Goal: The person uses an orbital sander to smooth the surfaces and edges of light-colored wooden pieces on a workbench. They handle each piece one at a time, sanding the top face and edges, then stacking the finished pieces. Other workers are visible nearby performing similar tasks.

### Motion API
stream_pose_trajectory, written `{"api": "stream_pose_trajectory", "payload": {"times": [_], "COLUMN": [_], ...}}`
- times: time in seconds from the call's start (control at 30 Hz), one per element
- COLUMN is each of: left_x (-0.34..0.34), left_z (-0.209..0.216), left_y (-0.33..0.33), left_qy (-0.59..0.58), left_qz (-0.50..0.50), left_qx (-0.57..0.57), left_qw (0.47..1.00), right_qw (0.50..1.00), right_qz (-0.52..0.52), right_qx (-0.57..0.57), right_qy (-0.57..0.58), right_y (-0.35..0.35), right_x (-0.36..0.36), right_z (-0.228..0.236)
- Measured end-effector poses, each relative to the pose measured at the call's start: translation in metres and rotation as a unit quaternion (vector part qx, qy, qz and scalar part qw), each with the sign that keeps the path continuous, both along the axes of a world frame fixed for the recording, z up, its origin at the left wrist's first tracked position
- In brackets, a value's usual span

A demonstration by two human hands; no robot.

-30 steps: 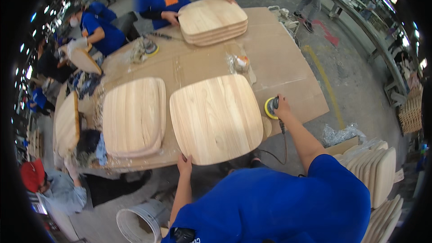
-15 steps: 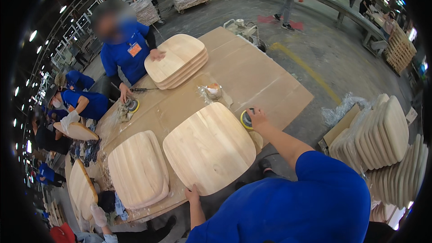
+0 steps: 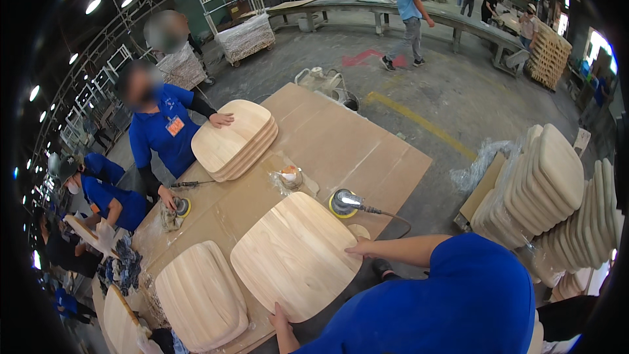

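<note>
— What have I got closest to me right now?

— Both hands are on the curved wooden seat panel. My left hand clamps its near edge, fingers curled over the rim; my right hand lies flat with fingers together against the right edge. The panel sits on the tabletop, near its front edge.

— And what's different from a second ago?

— My right hand was then on the orbital sander. Now it has let go: the sander rests alone on the tabletop, just past the panel's far right corner, its cord trailing off the right side. So I'd judge the sanding pass on this face is paused, and I'm steadying or shifting the panel with both hands instead.

— Anything beside it?

— A second seat panel lies just to the left, apart from mine. Beyond, a crumpled plastic-wrapped bundle sits mid-table.

— Farther out?

— A co-worker in blue rests a hand on a stack of panels at the far side, with another sander by the left edge. To my right, off the table, more stacked seat panels stand on edge.
</note>
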State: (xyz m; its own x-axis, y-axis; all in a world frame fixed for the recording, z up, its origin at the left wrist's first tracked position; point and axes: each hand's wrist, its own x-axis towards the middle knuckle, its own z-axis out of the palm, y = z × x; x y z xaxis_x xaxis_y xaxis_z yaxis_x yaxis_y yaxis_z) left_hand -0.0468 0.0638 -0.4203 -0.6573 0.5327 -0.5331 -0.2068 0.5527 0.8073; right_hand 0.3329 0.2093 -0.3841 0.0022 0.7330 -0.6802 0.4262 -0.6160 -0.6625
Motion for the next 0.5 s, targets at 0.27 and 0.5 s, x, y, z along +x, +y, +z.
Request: {"api": "stream_pose_trajectory", "payload": {"times": [0.27,0.5], "left_x": [-0.014,0.042], "left_z": [0.052,0.098], "left_y": [0.011,0.009], "left_qy": [-0.148,-0.127], "left_qz": [-0.049,-0.012], "left_qx": [0.064,0.17], "left_qw": [0.986,0.977], "right_qw": [0.971,0.994], "right_qz": [-0.058,-0.012], "right_qx": [0.016,0.106], "right_qy": [0.23,0.029], "right_y": [0.015,0.042], "right_x": [-0.013,0.007], "right_z": [0.046,0.087]}}
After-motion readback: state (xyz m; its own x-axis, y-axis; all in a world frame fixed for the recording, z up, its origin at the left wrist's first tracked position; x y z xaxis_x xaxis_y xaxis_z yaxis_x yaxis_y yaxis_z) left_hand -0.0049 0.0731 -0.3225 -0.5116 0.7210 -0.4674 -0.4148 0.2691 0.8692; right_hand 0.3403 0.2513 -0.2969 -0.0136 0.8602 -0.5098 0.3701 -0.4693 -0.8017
